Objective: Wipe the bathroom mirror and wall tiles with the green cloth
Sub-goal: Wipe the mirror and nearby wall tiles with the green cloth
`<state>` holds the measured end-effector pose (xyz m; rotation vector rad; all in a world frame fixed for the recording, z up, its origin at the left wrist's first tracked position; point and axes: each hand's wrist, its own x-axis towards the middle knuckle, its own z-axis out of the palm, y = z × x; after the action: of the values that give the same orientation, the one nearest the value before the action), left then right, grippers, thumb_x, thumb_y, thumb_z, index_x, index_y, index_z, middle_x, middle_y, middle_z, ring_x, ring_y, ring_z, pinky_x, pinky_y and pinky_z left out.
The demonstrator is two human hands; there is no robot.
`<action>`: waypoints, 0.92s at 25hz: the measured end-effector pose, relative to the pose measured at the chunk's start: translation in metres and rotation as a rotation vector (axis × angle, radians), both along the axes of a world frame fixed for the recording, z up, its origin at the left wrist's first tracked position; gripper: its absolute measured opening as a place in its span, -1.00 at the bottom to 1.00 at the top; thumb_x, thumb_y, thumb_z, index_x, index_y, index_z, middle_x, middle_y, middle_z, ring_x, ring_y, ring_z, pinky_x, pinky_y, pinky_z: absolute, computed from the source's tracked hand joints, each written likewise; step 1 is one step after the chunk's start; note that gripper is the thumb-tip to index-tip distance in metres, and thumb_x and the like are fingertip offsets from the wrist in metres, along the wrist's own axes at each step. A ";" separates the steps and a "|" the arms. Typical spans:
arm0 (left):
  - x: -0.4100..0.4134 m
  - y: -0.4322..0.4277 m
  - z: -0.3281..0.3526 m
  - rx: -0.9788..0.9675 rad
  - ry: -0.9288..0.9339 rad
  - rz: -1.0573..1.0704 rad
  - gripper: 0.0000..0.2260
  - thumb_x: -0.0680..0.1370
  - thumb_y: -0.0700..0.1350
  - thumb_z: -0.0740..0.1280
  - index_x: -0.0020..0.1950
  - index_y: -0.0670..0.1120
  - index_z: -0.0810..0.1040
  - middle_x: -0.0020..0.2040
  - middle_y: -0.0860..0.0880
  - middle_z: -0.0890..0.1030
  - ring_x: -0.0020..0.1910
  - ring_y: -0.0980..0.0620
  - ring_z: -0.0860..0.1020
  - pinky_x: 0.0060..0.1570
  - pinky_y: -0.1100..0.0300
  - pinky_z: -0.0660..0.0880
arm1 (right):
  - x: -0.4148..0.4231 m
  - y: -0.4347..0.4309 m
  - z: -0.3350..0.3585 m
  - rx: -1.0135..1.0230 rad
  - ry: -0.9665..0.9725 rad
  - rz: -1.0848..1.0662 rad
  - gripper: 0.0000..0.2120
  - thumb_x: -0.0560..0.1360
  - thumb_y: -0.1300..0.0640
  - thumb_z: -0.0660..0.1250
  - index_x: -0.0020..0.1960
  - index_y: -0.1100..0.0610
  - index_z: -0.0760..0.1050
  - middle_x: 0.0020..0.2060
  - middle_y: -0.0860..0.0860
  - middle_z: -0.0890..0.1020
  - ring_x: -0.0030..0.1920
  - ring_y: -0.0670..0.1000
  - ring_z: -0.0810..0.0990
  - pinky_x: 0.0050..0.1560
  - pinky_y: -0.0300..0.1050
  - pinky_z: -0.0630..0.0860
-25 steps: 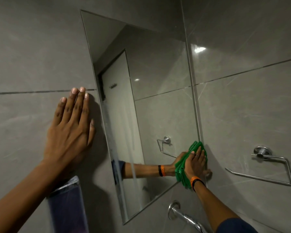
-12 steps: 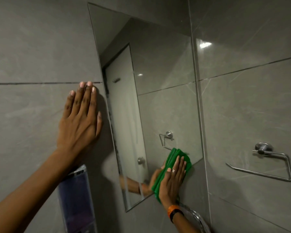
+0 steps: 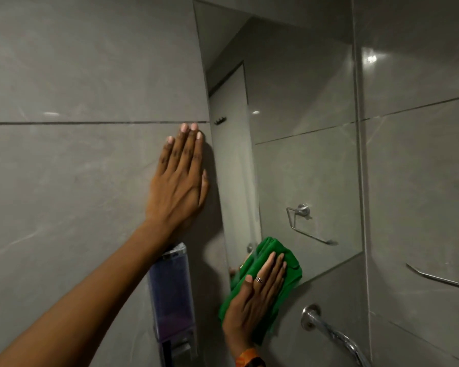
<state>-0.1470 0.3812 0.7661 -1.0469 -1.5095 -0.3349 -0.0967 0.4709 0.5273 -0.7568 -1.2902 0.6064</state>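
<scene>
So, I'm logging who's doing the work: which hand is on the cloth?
The right hand, ringed, presses the green cloth at the mirror's lower-left corner; the left hand lies bare on the wall tile.

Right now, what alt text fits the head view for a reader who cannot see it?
A right hand presses a green cloth flat over the mirror's lower left corner, while the left hand rests flat on the grey wall tiles beside it, above a soap dispenser.

Grey tiled wall [image 3: 77, 181] carrying a mirror [image 3: 302, 154], soap dispenser [image 3: 171, 295], towel ring [image 3: 445, 276] and spout [image 3: 329, 329].
</scene>
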 end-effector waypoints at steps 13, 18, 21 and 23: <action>-0.010 -0.023 0.001 -0.029 0.048 0.066 -0.40 0.67 0.01 -0.02 0.64 -0.24 -0.04 0.67 -0.23 -0.03 0.66 -0.14 -0.08 0.64 -0.08 -0.05 | -0.007 0.000 0.209 0.090 -0.049 -0.035 -0.36 0.65 -0.09 -0.11 0.66 0.14 -0.11 0.67 0.10 -0.05 0.67 0.09 -0.11 0.68 0.15 -0.11; -0.011 -0.024 0.018 0.022 0.096 0.075 -0.42 0.67 0.00 0.05 0.62 -0.26 0.06 0.65 -0.24 0.07 0.65 -0.17 0.01 0.62 -0.09 0.03 | -0.008 -0.001 0.289 0.180 0.014 -0.008 -0.37 0.68 -0.12 -0.07 0.66 0.14 -0.10 0.67 0.10 -0.02 0.67 0.10 -0.10 0.68 0.14 -0.10; -0.011 -0.023 0.034 0.071 0.081 0.054 -0.42 0.66 -0.02 0.06 0.63 -0.26 0.05 0.65 -0.23 0.05 0.65 -0.16 0.00 0.63 -0.08 -0.01 | -0.010 -0.002 0.330 0.207 0.048 0.008 -0.36 0.70 -0.13 0.00 0.65 0.15 -0.07 0.67 0.11 0.02 0.67 0.10 -0.06 0.68 0.12 -0.07; -0.011 -0.023 0.044 0.106 0.079 0.050 -0.42 0.66 -0.03 0.04 0.62 -0.27 0.05 0.65 -0.25 0.07 0.64 -0.17 0.02 0.62 -0.09 0.00 | -0.011 -0.002 0.352 0.220 0.074 0.013 -0.36 0.70 -0.12 0.03 0.65 0.17 -0.04 0.67 0.11 0.05 0.67 0.10 -0.04 0.68 0.09 -0.06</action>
<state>-0.1578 0.3579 0.8102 -0.9269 -1.4297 -0.3315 -0.1072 0.4689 0.8794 -0.5403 -1.2700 0.4882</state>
